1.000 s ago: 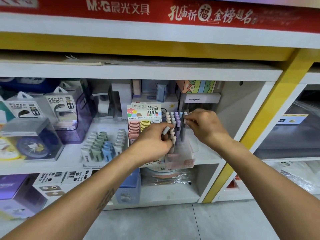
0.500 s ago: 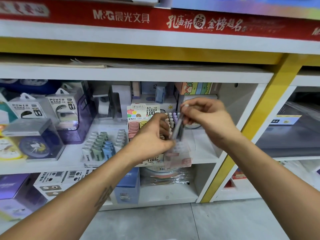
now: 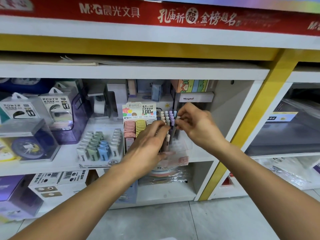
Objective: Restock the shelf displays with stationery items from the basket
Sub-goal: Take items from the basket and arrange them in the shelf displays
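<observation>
Centrally, at the middle of the frame, two bare hands meet over a clear pen display stand (image 3: 180, 149) that sits on a white shelf (image 3: 199, 155). The right hand (image 3: 199, 126), just right of centre, pinches the pale cap end of one pen (image 3: 178, 118) between thumb and fingertips, its tip pointing down into the stand. That grip near the top probably lets the person steer the pen into a free slot among its neighbours. The left hand (image 3: 149, 142), just left of centre and slightly lower, curls its fingers around a small bunch of spare pens (image 3: 167, 138), most likely to keep them ready for the next slots; exactly how many it holds cannot be told.

Upright pens already in the stand (image 3: 167, 116) show pastel caps, cream, lilac and blue, packed in rows just behind the fingers. Standing them upright keeps the cap colours visible to shoppers.

Touching the stand on its left is a lead refill display (image 3: 139, 122) with pink and yellow cases under a printed card. Further left, a tray of erasers (image 3: 98, 146) lies on the same shelf, and power bank boxes (image 3: 52, 108) stand at the left edge. A red banner (image 3: 155, 14) crosses the top.

No basket appears anywhere in view.
</observation>
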{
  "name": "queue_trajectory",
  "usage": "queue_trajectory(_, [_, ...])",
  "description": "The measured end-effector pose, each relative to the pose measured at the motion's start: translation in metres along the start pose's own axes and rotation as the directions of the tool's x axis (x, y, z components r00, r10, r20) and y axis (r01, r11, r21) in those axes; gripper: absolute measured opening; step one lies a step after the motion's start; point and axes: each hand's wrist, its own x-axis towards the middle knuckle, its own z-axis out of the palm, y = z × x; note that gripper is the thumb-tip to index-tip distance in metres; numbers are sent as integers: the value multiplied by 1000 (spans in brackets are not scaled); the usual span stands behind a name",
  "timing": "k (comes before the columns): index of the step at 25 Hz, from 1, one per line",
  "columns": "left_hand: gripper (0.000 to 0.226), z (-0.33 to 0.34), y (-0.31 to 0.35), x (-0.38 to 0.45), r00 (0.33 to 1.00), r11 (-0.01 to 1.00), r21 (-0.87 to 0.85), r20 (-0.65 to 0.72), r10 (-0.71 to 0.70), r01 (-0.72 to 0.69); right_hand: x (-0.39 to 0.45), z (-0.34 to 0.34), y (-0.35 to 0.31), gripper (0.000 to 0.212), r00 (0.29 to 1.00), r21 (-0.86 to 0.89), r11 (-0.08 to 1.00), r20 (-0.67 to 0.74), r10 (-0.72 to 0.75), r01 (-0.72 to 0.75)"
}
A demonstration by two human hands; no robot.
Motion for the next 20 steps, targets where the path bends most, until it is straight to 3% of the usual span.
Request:
queue_trajectory(13, [83, -1, -1, 3, 998, 999, 14, -50, 38, -37, 6, 11, 6, 23, 994, -67, 993, 57, -91, 95])
queue_trajectory(18, [85, -1, 0, 2, 1000, 1000, -12, -30, 8, -8, 6, 15, 15, 13, 992, -211, 976, 100, 73, -51])
queue_trajectory(20, [86, -4, -1, 1, 1000, 999, -43, -3, -14, 14, 6, 14, 12, 20, 993, -279, 959, 88, 82, -55])
